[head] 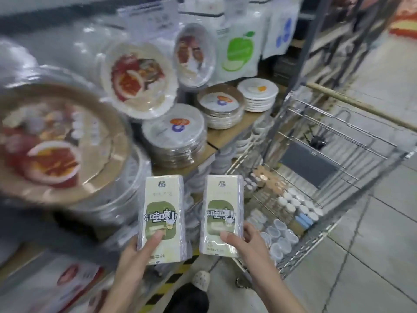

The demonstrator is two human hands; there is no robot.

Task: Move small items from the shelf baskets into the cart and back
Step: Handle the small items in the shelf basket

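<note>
I hold two matching cream-and-green packs upright, side by side, in front of the shelf. My left hand (140, 247) grips the left pack (163, 213) at its lower end, thumb on the front. My right hand (244, 241) grips the right pack (222, 211) the same way, fingers curled round its right edge. The wire cart (338, 136) stands to the right, close beside the right pack. Several small clear cups, white-lidded jars and boxes (286, 213) lie in its bottom.
The wooden shelf (228, 136) carries stacks of wrapped disposable plates (173, 141), with more plate packs hanging above and bags with green and blue prints behind. Red and white boxes (67, 283) sit on the low shelf at left. Tiled floor (361, 267) lies right of the cart; my shoe shows below.
</note>
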